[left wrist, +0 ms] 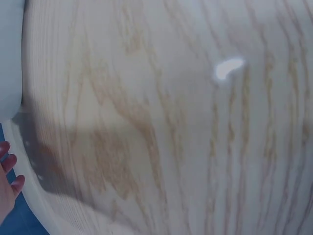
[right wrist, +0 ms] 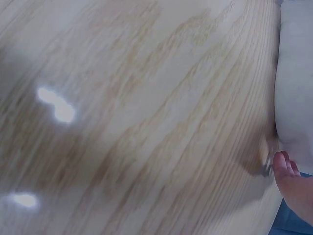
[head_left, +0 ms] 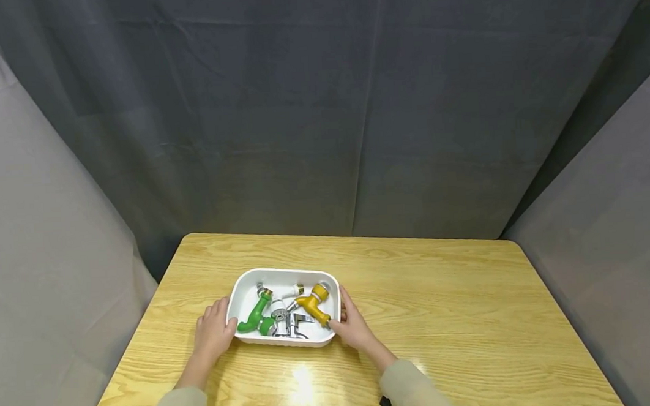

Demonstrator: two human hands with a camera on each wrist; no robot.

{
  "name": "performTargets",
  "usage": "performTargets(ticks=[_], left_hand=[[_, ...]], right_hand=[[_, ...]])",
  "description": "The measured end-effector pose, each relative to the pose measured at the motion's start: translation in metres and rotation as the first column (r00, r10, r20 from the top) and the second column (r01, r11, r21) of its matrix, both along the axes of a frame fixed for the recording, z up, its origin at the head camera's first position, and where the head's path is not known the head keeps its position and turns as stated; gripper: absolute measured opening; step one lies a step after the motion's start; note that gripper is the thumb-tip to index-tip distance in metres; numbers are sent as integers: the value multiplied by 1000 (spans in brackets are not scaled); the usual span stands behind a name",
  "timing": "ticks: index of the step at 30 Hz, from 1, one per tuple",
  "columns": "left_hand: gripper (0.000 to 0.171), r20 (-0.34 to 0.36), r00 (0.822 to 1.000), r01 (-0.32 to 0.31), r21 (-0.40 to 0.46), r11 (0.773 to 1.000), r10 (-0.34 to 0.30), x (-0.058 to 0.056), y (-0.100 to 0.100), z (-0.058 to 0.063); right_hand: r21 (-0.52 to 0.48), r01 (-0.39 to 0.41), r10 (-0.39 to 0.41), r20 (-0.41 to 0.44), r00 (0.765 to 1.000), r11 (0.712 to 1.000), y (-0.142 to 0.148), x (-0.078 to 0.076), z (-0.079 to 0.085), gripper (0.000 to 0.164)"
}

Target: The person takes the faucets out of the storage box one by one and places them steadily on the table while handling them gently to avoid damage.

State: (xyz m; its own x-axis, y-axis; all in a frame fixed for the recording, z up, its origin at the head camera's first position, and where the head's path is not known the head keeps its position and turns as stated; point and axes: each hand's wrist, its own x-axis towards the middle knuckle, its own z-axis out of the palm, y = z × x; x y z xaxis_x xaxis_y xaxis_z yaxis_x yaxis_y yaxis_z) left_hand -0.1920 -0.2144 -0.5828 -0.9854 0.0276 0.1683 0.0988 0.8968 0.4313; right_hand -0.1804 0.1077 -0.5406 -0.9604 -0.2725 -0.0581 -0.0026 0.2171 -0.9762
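Observation:
A white rectangular tub (head_left: 285, 342) sits on the wooden table, with a hand at each short end. My left hand (head_left: 214, 331) holds its left end, thumb at the front-left rim. At the opposite end my right hand (head_left: 356, 327) grips the wall, thumb over the rim and fingers outside. Inside lie a green tap (head_left: 257, 314), a yellow tap (head_left: 312, 303), a chrome tap (head_left: 294, 325) and a small white fitting (head_left: 296, 290) with a brass-coloured end. Only fingertips of the left hand (left wrist: 7, 183) show in the left wrist view; the right hand (right wrist: 294, 186) appears at the right wrist view's edge.
The wooden table (head_left: 463, 318) extends well to the right of the tub. A dark grey curtain (head_left: 299, 137) hangs behind its far edge. Pale cloth panels stand on the left (head_left: 46, 242) and right (head_left: 624, 224).

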Motion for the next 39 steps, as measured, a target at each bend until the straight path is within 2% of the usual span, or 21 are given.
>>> performTargets(ticks=[5,10,19,27,32,36,39], left_hand=[[51,16,1000,-7,-12,1000,8,1,0,2],[52,25,1000,-12,-24,1000,12,2,1,3],[49,7,1000,-25,-12,1000,25,3,1,3],[48,26,999,-23,-3,1000,23,3,3,4],[49,34,999,-21,-4,1000,21,3,4,6],[48,40,999,-23,0,1000,23,3,4,6],[48,41,999,-25,-2,1000,25,3,4,6]], right_hand=[[-29,-6,6,-5,1000,1000,3,-6,-18,85],[21,8,-8,-19,1000,1000,3,-11,-31,85],[50,19,-18,-15,1000,999,2,-11,-32,86],[26,6,-6,-12,1000,1000,4,-10,-31,87],[48,9,-7,-35,999,999,4,-10,-31,85],[163,53,-37,-100,994,985,4,-9,-29,84],[294,112,-66,-164,984,949,4,-8,-28,83]])
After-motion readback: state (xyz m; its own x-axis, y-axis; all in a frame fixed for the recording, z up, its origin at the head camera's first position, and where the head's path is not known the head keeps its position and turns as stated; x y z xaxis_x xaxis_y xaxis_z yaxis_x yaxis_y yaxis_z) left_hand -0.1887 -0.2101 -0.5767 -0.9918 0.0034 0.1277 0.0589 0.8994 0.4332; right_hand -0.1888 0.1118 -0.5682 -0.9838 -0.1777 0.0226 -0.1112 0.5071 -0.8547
